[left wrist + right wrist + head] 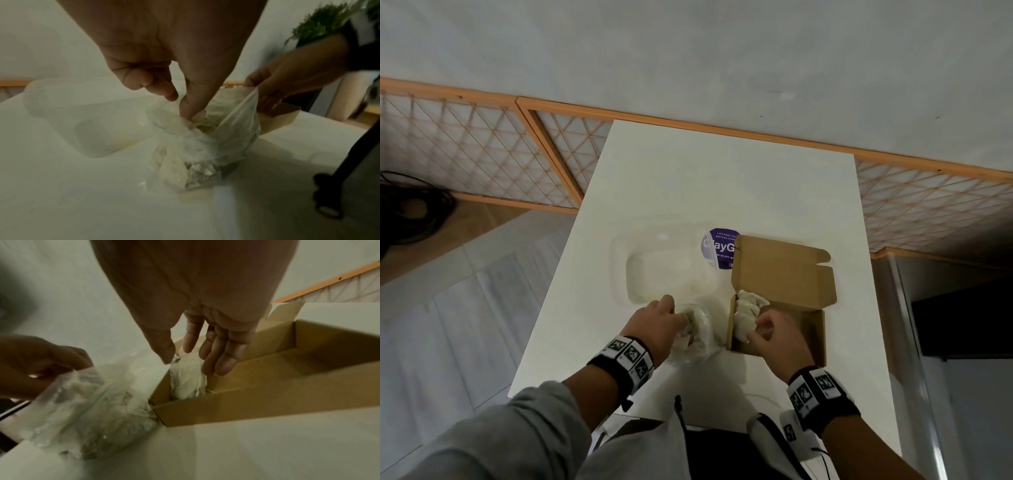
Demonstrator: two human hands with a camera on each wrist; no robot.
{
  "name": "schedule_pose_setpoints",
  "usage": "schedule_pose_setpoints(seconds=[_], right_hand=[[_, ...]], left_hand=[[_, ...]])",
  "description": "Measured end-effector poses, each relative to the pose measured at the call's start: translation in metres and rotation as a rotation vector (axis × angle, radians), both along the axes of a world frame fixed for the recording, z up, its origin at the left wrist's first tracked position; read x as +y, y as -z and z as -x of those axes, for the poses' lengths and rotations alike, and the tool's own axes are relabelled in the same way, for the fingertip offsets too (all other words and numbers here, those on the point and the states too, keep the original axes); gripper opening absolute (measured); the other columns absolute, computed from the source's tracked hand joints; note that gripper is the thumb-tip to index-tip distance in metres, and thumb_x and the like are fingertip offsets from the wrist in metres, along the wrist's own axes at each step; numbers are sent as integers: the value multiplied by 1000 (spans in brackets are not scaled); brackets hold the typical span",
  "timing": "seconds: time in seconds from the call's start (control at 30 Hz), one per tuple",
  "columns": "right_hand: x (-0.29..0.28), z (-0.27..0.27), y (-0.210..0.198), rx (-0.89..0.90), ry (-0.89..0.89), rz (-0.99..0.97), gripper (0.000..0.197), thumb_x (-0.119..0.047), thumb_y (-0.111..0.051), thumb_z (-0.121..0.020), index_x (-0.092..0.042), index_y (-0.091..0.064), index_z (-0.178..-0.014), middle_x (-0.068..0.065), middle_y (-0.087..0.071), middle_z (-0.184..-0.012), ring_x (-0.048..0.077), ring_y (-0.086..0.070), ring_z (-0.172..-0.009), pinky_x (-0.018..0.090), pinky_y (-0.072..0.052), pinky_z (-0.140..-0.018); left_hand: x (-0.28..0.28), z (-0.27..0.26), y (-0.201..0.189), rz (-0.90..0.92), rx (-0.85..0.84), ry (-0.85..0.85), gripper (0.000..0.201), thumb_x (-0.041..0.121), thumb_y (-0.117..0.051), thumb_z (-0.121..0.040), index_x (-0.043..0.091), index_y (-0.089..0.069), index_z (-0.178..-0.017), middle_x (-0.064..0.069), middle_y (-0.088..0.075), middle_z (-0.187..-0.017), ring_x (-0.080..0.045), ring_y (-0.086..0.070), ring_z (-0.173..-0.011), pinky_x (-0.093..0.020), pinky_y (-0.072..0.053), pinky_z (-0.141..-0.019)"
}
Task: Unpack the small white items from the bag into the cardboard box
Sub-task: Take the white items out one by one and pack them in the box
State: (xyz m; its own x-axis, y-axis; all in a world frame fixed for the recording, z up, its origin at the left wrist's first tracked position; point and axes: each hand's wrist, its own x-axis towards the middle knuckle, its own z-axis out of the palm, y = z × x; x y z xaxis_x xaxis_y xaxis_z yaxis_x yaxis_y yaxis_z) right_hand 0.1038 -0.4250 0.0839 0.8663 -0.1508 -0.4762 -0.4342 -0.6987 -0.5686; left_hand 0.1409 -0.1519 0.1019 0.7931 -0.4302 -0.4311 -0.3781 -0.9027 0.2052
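Clear, crinkly plastic is what your bag (693,337) is made of, so you can see the small white items (197,172) lumped together inside it. They look soft, pale and wrinkled, a bit like little folded dumplings. The bag sits on the white table (722,178), just beside the left wall of the cardboard box (813,329).

Your left hand (659,323) is at the mouth of the bag. In the left wrist view your fingers (195,97) are curled and poke down into the opening, pinching the plastic and the white stuff at the top.

Your right hand (775,334) is over the near left corner of the box. Its fingers (222,356) hang down loose and nearly straight, and they hold nothing. The tips are right at a pile of white items (188,381) that already lies in that corner of the box; you cannot tell if they touch it.

The box is plain brown, and its lid (784,267) stands open on the far side. The rest of the box floor is bare cardboard.

Behind the bag lies a see-through plastic tub (664,263). A round purple sticker (720,248) shows on the table beside it, partly hidden by the box lid.
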Motion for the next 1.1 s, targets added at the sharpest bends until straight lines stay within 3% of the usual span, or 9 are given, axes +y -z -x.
schedule_pose_setpoints(seconds=[0.13, 0.3, 0.43, 0.5, 0.6, 0.77, 0.9, 1.0, 1.1], right_hand=[[7, 4, -24, -42, -53, -39, 20, -35, -74, -94, -30, -59, -107, -10, -57, -110, 10, -66, -92, 32, -62, -85], [28, -2, -46, -72, -193, -130, 30, -36, -74, -94, -35, -61, -122, -14, -54, -126, 7, -70, -88, 25, -62, -82], [48, -10, -59, -49, -306, -214, 52, -40, -73, -94, -35, -55, -143, -21, -55, -126, 0, -66, -89, 17, -56, -79], [57, -13, -64, -67, -293, -294, 41, -36, -72, -96, -33, -62, -135, -22, -65, -109, 1, -65, -77, 16, -52, -69], [65, -17, -71, -97, -247, -388, 13, -26, -70, -98, -21, -71, -110, -5, -75, -91, 11, -70, -77, 33, -60, -73], [70, -18, -82, -66, -169, -499, 14, -25, -76, -95, -12, -73, -100, 7, -76, -86, 6, -67, -69, 21, -54, -66], [68, -14, -77, -75, -148, -483, 11, -23, -71, -99, -12, -68, -97, 9, -72, -81, 8, -65, -67, 35, -57, -69], [62, -8, -79, -74, -112, -486, 11, -34, -69, -94, -25, -63, -90, 8, -73, -81, 24, -67, -73, 54, -58, -78], [54, 1, -82, -75, -81, -504, 7, -36, -66, -90, -30, -63, -89, 6, -74, -84, 30, -69, -80, 61, -59, -84]], left_hand=[[-4, -10, 3, 3, -40, 6, 26, 26, -60, -96, 29, -67, -121, 0, -48, -119, -24, -53, -105, -34, -49, -90], [-6, -12, -14, 294, 78, -164, 21, 31, -53, -103, 26, -70, -113, 8, -55, -124, -19, -55, -111, -33, -49, -96], [-10, -8, -49, 552, 197, -312, 12, 30, -60, -101, 28, -71, -98, 17, -73, -97, 0, -66, -91, -20, -52, -84], [-10, -6, -61, 678, 261, -413, 10, 27, -63, -100, 29, -72, -96, 16, -77, -90, 5, -69, -86, -14, -53, -80], [-6, -7, -69, 819, 280, -528, 13, 17, -63, -100, 28, -69, -105, 8, -78, -84, 1, -71, -79, -11, -52, -75], [6, -8, -70, 929, 323, -716, 20, 13, -56, -103, 26, -64, -115, 1, -76, -82, -12, -72, -76, -28, -59, -77], [15, -6, -52, 756, 280, -713, 15, 19, -56, -101, 27, -68, -106, 9, -75, -90, -7, -69, -78, -24, -52, -77], [17, -1, -38, 406, 197, -391, 20, 25, -57, -100, 30, -68, -115, 13, -66, -109, -8, -63, -88, -26, -52, -86], [10, 4, -24, 184, 177, -130, 33, 28, -58, -96, 27, -64, -128, 3, -58, -122, -22, -62, -110, -34, -51, -94]])
